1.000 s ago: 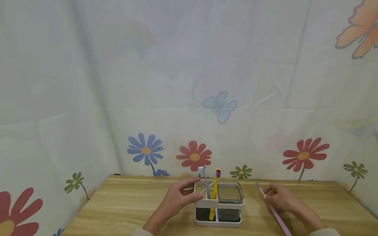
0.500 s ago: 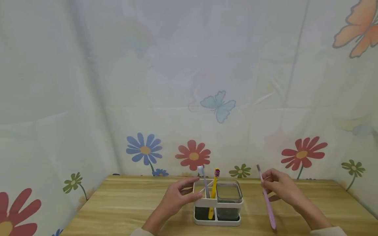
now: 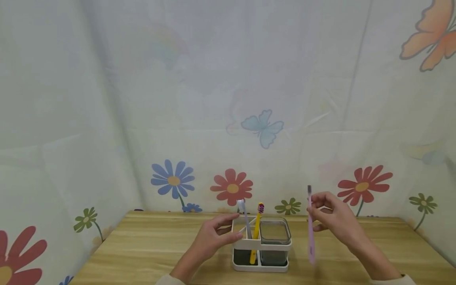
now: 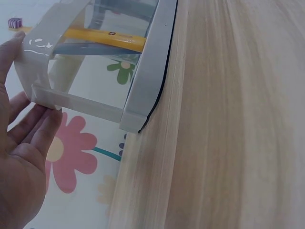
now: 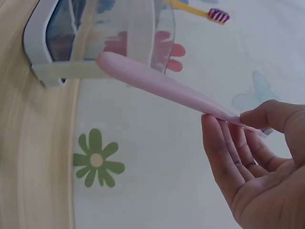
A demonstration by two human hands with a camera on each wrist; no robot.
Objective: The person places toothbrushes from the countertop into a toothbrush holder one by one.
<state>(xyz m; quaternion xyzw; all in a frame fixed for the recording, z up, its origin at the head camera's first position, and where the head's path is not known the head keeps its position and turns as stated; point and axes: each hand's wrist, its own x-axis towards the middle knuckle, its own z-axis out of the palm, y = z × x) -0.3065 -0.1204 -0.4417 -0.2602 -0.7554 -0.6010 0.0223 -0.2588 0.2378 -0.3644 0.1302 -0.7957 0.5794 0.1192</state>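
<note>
A white toothbrush holder [image 3: 244,244] stands on the table, its dark base pads showing below. My left hand [image 3: 213,236] grips its left end, thumb at the front and fingers behind, with fingertips on the upper frame in the left wrist view. Inside lean a yellow toothbrush [image 3: 256,227] with purple-and-white bristles and a pale grey-lilac toothbrush [image 3: 247,222]. A clear square cup [image 3: 274,233] fills the right side. Right of the holder, my right hand [image 3: 336,218] pinches a pink toothbrush [image 5: 152,82] near its head. It hangs almost upright, head up, handle end above the table.
The wood-grain table [image 3: 160,237] reaches back to a pale curtain [image 3: 199,99] printed with flowers and butterflies. More curtain closes in the left and right sides. The table's back edge runs just behind the holder.
My right hand has lifted the pink toothbrush off the table, turned it from slanted to nearly upright, and shifted slightly left toward the holder. My left hand keeps its hold.
</note>
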